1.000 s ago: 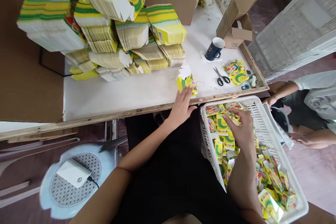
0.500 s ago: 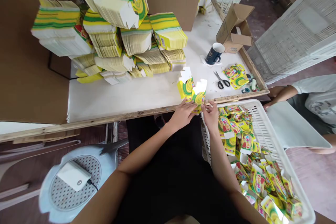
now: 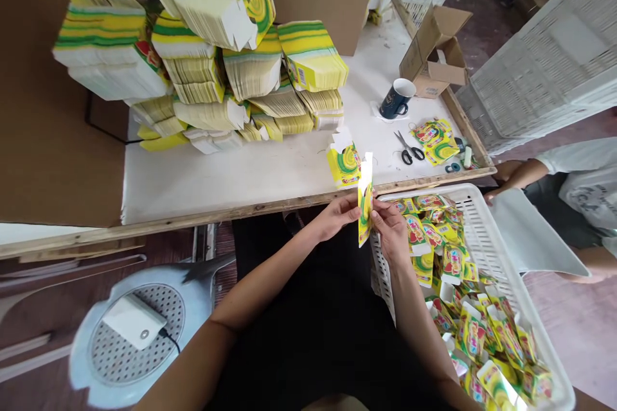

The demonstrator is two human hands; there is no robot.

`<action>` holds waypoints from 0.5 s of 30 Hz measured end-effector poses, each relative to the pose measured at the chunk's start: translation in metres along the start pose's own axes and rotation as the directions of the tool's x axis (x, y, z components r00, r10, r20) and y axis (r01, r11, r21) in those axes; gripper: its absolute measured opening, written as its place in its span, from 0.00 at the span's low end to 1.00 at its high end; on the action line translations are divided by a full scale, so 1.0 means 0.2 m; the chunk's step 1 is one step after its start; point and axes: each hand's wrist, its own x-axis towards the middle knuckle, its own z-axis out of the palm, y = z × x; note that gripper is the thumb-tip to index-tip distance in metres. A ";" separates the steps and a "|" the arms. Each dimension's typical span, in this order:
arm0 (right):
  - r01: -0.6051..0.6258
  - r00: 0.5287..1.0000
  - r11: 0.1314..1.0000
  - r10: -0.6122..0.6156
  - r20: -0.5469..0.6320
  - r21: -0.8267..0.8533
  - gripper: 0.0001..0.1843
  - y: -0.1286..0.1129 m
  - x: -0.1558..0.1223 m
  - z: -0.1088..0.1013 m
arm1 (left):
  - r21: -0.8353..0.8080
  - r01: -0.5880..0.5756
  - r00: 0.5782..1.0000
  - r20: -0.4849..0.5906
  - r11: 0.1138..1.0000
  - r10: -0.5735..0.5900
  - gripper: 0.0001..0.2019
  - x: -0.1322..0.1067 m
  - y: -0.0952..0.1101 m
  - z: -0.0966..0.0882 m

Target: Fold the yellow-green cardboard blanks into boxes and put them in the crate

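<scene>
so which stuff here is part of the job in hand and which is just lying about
Seemingly part of the job:
yellow carton, held by the left hand and right hand
second carton on the table
stacked cartons
white basket with cartons inside

Seemingly just lying about:
dark mug
scissors
open cardboard box
white device on the blue stool

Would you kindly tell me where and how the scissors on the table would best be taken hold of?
Probably by the black handles, coming from the person's side of the table. The scissors lie flat, with the handle loops toward the person and the blades pointing away. The right hand looks better placed, though it is holding a carton.
</scene>
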 end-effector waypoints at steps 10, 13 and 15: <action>0.017 0.999 0.999 -0.016 0.027 -0.034 0.23 -0.04 -0.02 0.00 | 0.022 -0.045 0.990 -0.132 0.999 0.047 0.31 -0.03 -0.04 0.02; 0.024 1.000 0.997 -0.023 0.006 -0.067 0.21 -0.05 -0.04 0.02 | 0.078 -0.020 0.962 -0.270 0.997 0.041 0.31 -0.02 -0.08 0.02; 0.035 0.999 0.994 -0.039 -0.037 -0.099 0.20 -0.05 -0.05 0.04 | 0.140 -0.023 0.942 -0.328 0.990 0.068 0.31 -0.02 -0.09 0.04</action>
